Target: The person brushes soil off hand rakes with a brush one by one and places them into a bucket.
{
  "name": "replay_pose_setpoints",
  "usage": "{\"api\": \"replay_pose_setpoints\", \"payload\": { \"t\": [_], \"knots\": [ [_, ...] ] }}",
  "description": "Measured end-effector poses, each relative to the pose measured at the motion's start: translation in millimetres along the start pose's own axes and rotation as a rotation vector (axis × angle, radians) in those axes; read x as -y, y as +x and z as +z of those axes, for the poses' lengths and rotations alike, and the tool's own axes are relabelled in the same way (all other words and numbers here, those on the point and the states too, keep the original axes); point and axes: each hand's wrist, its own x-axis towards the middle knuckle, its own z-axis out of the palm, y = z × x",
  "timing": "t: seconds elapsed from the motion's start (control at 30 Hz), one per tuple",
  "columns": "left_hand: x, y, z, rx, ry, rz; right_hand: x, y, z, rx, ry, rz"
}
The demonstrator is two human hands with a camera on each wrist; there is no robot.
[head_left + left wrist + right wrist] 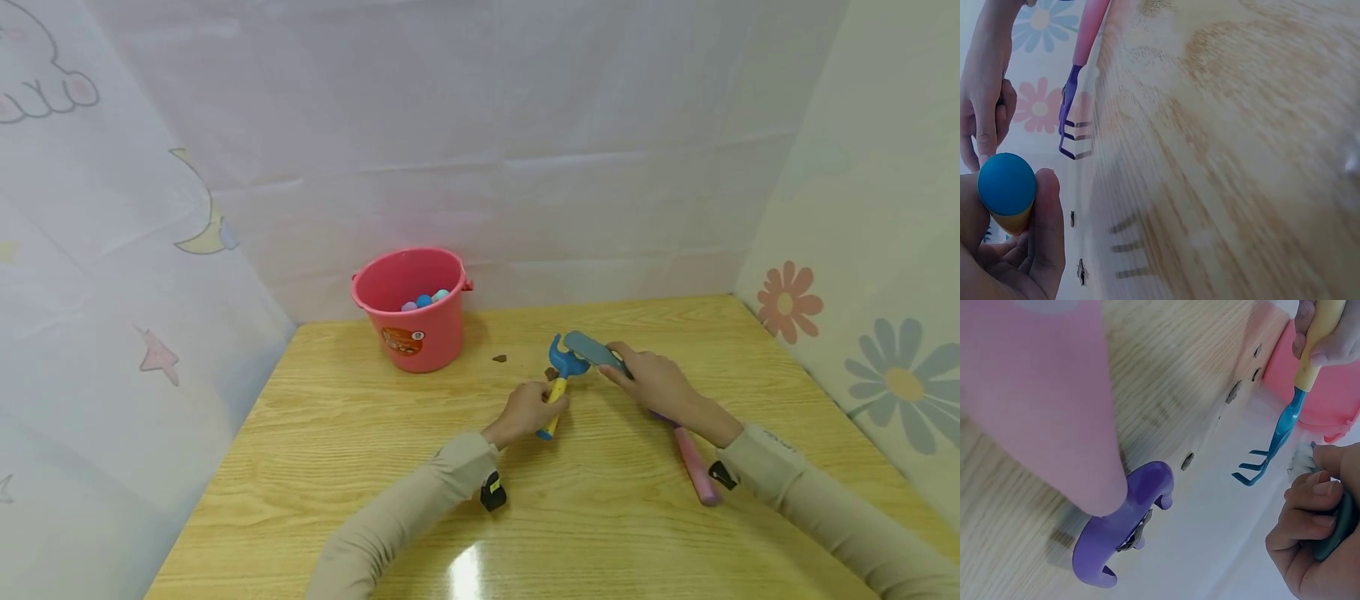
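Note:
My left hand (pixel 525 412) grips the yellow handle of a small toy rake (pixel 557 392) with blue tines, held above the table; the handle's blue end cap faces the left wrist view. In my right hand (pixel 660 383) is a brush (pixel 588 346) with a grey-green back, its head close beside the rake's blue tines. White bristles (pixel 1302 459) show in the right wrist view. Whether brush and rake touch, I cannot tell. Below the right forearm lies a second rake (pixel 696 467), pink-handled; dark brown bits (pixel 1135 532) sit by its purple head (pixel 1100 547).
A pink bucket (pixel 446 333) with several small coloured balls inside stands at the back left of the wooden table (pixel 337 467). Small brown pieces (pixel 499 358) lie on the tabletop right of it. Printed cloth walls (pixel 570 208) close off the back and sides.

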Motion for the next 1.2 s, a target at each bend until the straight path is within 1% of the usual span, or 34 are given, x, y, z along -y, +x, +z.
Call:
{"api": "replay_pose_setpoints", "payload": {
  "t": [0.13,0.37,0.53,0.73,1.03,1.2],
  "knots": [
    [-0.5,-0.8,-0.1,0.005,-0.023,0.007,1.5,-0.1,0.0,0.008,-0.001,-0.028],
    [1.7,-0.7,-1.2,-0.008,-0.045,-0.004,-3.4,-3.5,-2.0,0.011,-0.012,0.025],
    [1.9,0.4,-2.8,-0.020,-0.053,-0.027,-7.7,-5.6,-0.8,0.002,-0.014,0.033],
    [2.2,2.3,-8.5,-0.033,-0.041,-0.034,-11.5,-7.9,0.2,-0.009,-0.011,0.030],
    [-1.5,6.8,-20.3,-0.045,-0.056,-0.076,-13.9,-11.4,0.7,-0.005,0.011,0.016],
    [-4.5,8.8,-29.2,-0.062,-0.016,-0.069,-16.4,-12.2,2.6,-0.002,0.017,0.022]
  ]
}}
